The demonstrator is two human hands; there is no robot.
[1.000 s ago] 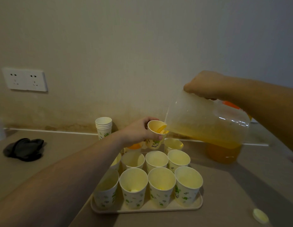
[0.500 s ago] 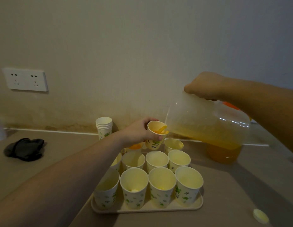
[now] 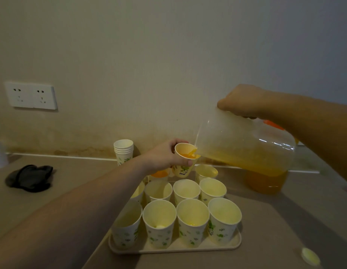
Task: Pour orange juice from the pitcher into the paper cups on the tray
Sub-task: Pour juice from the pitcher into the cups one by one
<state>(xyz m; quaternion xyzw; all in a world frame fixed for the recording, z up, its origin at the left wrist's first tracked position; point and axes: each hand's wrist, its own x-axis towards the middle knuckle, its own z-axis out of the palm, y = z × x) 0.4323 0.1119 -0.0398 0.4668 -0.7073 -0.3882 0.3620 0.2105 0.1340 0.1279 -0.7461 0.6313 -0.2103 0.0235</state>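
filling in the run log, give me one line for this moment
step: pouring | left hand: holds cup above tray | right hand: tilts pitcher | juice: entering cup

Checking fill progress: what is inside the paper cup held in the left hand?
The held cup, gripped by the left hand, has orange juice in it, streaming in from the tilted pitcher. How deep the juice sits cannot be seen; the cup wall covers it.

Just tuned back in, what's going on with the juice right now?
The right hand tilts the pitcher, and juice runs from its spout into a paper cup that the left hand holds lifted above the tray. One cup at the back already holds juice; the cups in the front row look empty or nearly so.
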